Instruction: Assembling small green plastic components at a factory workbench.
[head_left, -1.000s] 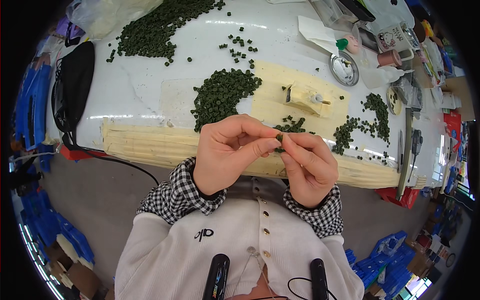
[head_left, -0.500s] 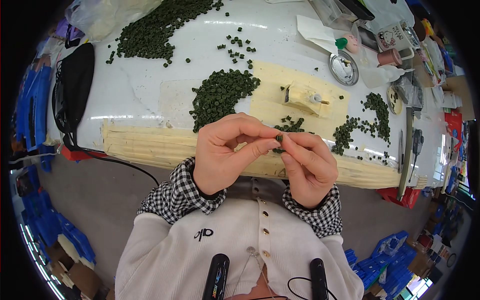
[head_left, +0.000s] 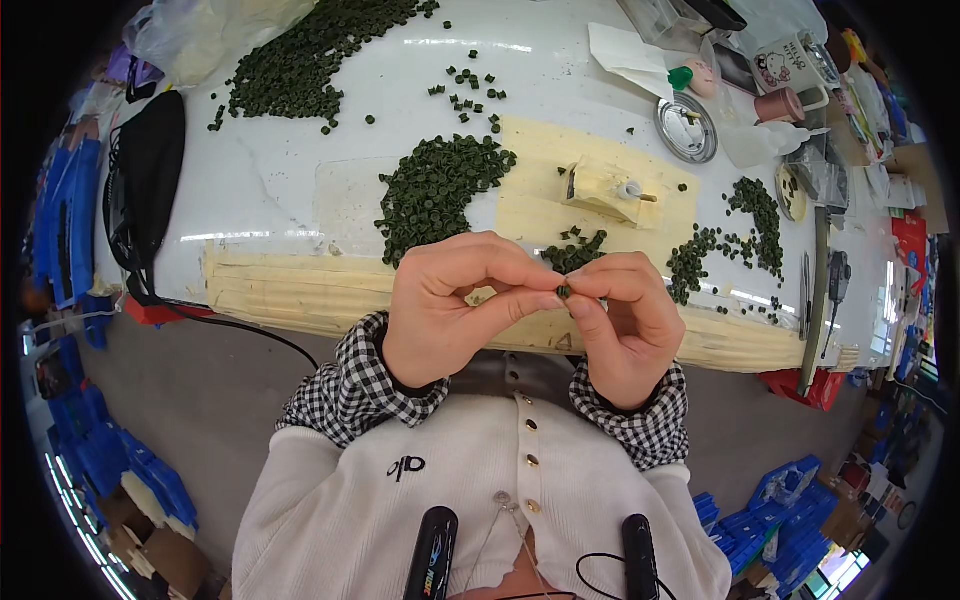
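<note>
Between the fingertips of both hands is a tiny dark green part [head_left: 564, 292], short and round like a small spool. My left hand [head_left: 455, 305] pinches it from the left between thumb and forefinger. From the right, thumb and forefinger of my right hand [head_left: 632, 320] close on the same part, hiding most of it. Just beyond the fingers lies a small heap of like green parts [head_left: 577, 250]. A larger pile of them [head_left: 440, 190] is farther left. Behind my right hand, a cream block with a white peg [head_left: 610, 192] rests on a pale yellow sheet [head_left: 530, 150].
More green parts form a wide pile [head_left: 300, 75] at the far left and a loose scatter [head_left: 755, 225] at the right. A round metal lid [head_left: 686, 128] and white squeeze bottle [head_left: 760, 145] stand far right. Padded tape [head_left: 290, 285] lines the table's front edge.
My right thumb and forefinger have come up and now pinch the green part from the right. The left hand keeps its pinch, nearly in place.
</note>
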